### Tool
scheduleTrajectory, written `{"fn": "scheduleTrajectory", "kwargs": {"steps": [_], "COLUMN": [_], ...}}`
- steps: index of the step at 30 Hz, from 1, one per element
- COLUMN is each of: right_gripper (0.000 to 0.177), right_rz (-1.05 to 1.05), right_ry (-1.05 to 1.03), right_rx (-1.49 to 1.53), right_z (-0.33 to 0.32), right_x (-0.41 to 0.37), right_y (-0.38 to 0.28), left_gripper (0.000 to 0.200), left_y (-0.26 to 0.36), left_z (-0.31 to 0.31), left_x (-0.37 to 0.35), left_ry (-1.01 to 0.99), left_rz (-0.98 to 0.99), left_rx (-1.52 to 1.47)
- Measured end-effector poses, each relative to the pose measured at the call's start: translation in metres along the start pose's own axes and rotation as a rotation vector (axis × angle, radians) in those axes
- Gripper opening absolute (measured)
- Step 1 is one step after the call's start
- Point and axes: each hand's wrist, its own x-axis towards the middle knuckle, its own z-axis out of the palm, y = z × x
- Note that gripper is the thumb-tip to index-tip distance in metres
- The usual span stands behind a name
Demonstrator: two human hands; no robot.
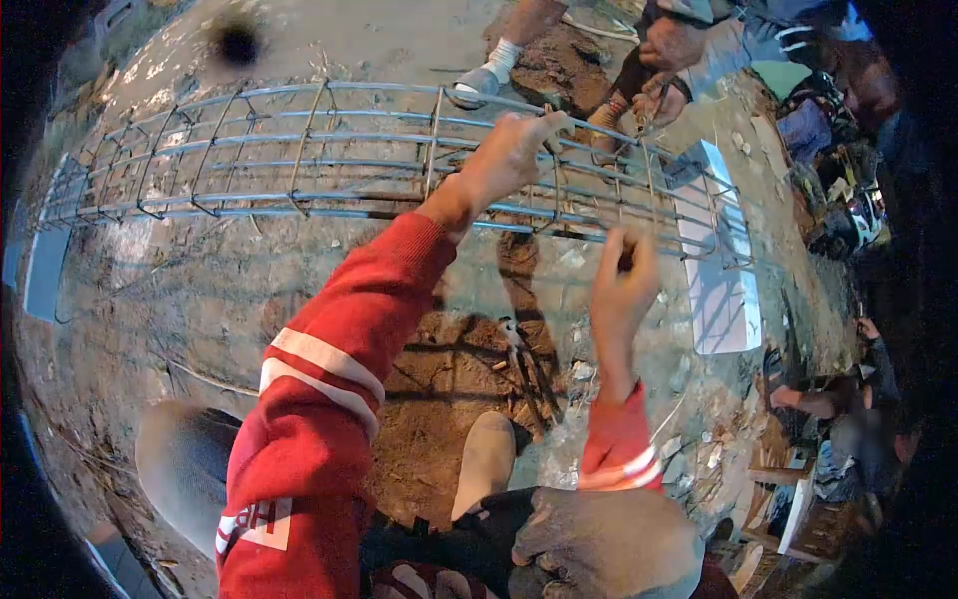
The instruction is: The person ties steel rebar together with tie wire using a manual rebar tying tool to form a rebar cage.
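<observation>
A long cage of steel rebar (pixel 299 150) lies across in front of me, its rods joined by square stirrups. My left hand (pixel 509 160) reaches over the cage and is closed on its upper rods, right of the middle. My right hand (pixel 627 275) is just below the near rods, toward the cage's right end. Its fingers are curled together in a pinch and slightly blurred; whatever they hold is too small to make out. A pair of long-handled pincers (pixel 526 369) lies on the ground between my arms.
White blocks stand under the cage at the right (pixel 726 309) and left (pixel 45 275) ends. Across the cage, another person's hands (pixel 664 95) are near the rods, with their foot (pixel 484 80) beside it. My shoe (pixel 486 454) is on dirt. More people are at the right.
</observation>
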Motion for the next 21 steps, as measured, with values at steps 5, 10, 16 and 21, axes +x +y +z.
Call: {"fn": "scheduleTrajectory", "kwargs": {"steps": [5, 10, 16, 21], "right_gripper": [0.009, 0.011, 0.017, 0.023], "right_rz": [0.145, 0.538, 0.620, 0.435], "right_ry": [-0.624, -1.245, -1.485, -1.340], "right_rx": [-0.090, 0.260, 0.308, 0.160], "right_z": [-0.124, -0.193, -0.187, -0.152], "right_x": [-0.172, -0.188, -0.172, -0.143], "right_y": [0.041, -0.015, -0.014, -0.018], "left_gripper": [0.050, 0.051, 0.050, 0.050], "left_y": [0.002, -0.009, 0.003, 0.007], "left_z": [0.000, 0.012, 0.005, 0.001], "left_x": [0.004, -0.001, 0.003, 0.003], "left_ry": [-0.024, 0.021, 0.037, 0.005], "left_rz": [0.012, -0.017, -0.036, -0.117], "left_rx": [-0.074, -0.041, -0.027, -0.051]}}
